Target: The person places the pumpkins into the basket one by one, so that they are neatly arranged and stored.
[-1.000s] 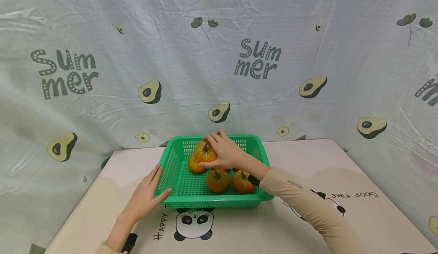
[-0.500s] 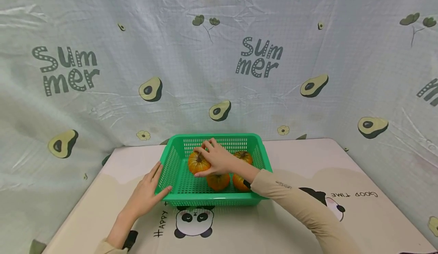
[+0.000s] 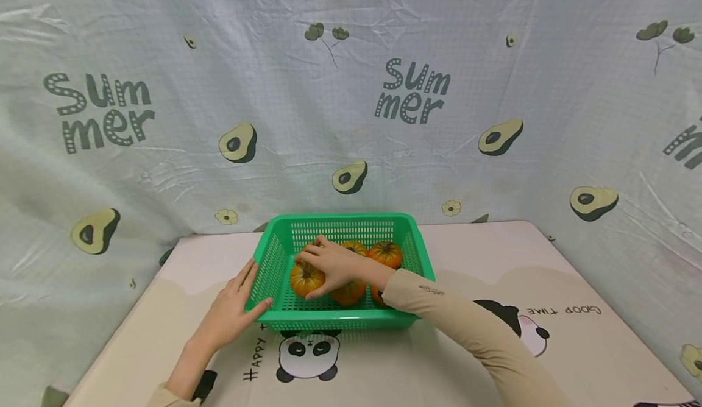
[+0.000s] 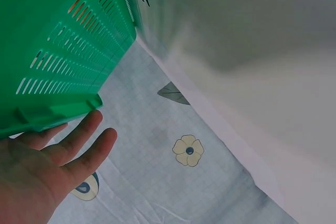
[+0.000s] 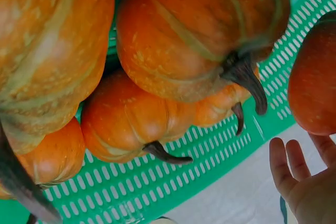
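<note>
A green plastic basket (image 3: 340,315) on the table holds several small orange pumpkins with dark stems. My right hand (image 3: 331,265) reaches over it and grips a pumpkin (image 3: 304,281) in its front left part. That same pumpkin (image 5: 316,77) shows at the right edge of the right wrist view, fingers beneath it. Beside it sits another pumpkin (image 3: 349,294), partly covered by my hand; at the back right is one more pumpkin (image 3: 386,253). With fingers extended, my left hand (image 3: 230,309) rests against the basket's left rim, also seen in the left wrist view as a hand (image 4: 58,166).
A pale table (image 3: 482,261) printed with pandas and lettering lies under the basket. Behind and at the sides hangs a light curtain (image 3: 296,108) with avocado and flower prints, close to the basket's back rim.
My right hand has carried the pumpkin from the back of the basket forward, left and down to the front left part. The left hand has stayed at the rim.
</note>
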Demonstrator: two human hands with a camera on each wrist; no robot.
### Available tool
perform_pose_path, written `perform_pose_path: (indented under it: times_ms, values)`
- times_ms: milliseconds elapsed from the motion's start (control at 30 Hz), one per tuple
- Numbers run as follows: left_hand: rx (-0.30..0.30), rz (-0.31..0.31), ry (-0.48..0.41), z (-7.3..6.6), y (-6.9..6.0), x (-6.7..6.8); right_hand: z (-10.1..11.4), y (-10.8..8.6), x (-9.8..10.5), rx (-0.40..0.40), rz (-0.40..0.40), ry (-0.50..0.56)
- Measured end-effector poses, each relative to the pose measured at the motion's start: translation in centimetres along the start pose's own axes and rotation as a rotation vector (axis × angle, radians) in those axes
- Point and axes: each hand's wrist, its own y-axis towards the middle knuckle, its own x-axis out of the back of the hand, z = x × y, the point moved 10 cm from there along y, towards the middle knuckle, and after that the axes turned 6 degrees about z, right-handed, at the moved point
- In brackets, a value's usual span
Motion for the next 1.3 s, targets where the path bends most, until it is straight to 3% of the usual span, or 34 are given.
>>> perform_pose_path:
  times_ms: [267, 667, 967, 1300]
  values:
    - [0.001, 0.021, -0.009, 0.1, 0.0, -0.3, 0.4, 0.6, -1.8, 0.006, 0.090, -0.054]
    - [0.009, 0.010, -0.004, 0.0, 0.0, 0.0, 0.0, 0.9, -3.8, -0.036, 0.160, -0.102]
    - [0.002, -0.002, -0.006, -0.1, 0.0, 0.1, -0.3, 1.1, -3.8, -0.024, 0.145, -0.123]
    - [0.006, 0.002, 0.003, 0.0, 0.1, 0.0, -0.5, 0.9, -3.7, 0.004, 0.174, -0.061]
